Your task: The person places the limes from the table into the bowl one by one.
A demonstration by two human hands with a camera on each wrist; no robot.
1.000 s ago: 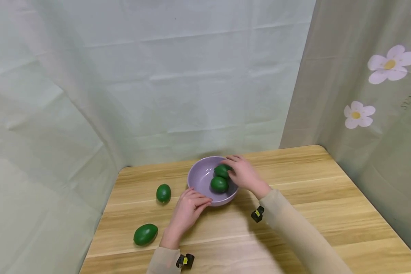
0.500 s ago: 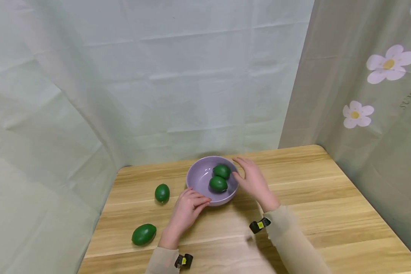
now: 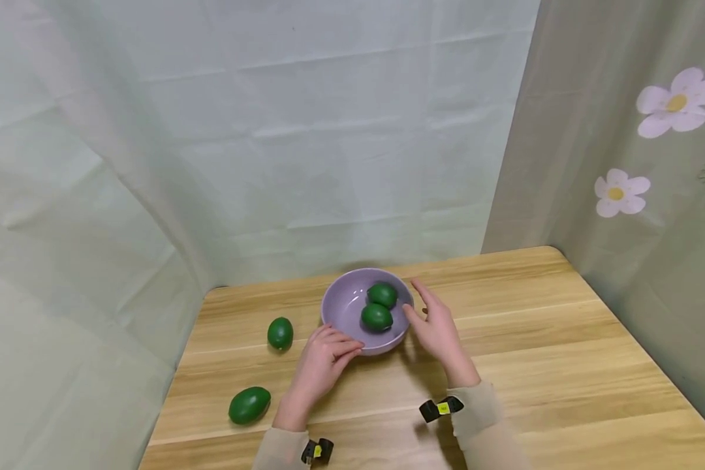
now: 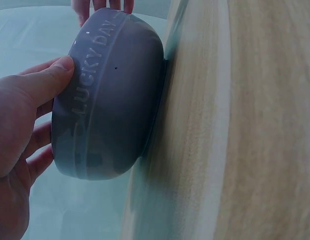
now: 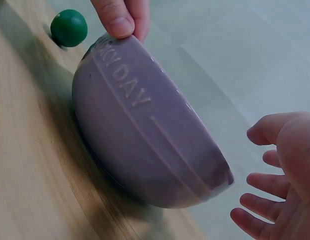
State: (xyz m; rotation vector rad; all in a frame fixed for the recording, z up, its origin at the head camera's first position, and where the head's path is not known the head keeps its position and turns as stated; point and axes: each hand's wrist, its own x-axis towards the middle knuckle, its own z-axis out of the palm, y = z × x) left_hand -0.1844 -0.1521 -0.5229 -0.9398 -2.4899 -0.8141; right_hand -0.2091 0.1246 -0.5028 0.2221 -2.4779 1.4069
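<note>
The purple bowl (image 3: 345,318) sits on the desk (image 3: 540,333), two green fruits (image 3: 376,317) inside, right of centre. The left hand (image 3: 317,362) pinches its near rim between thumb and fingers; the right hand (image 3: 438,331), fingers spread, holds nothing beside the right rim. A one-sided pull could tip it, rolling the fruits.
</note>
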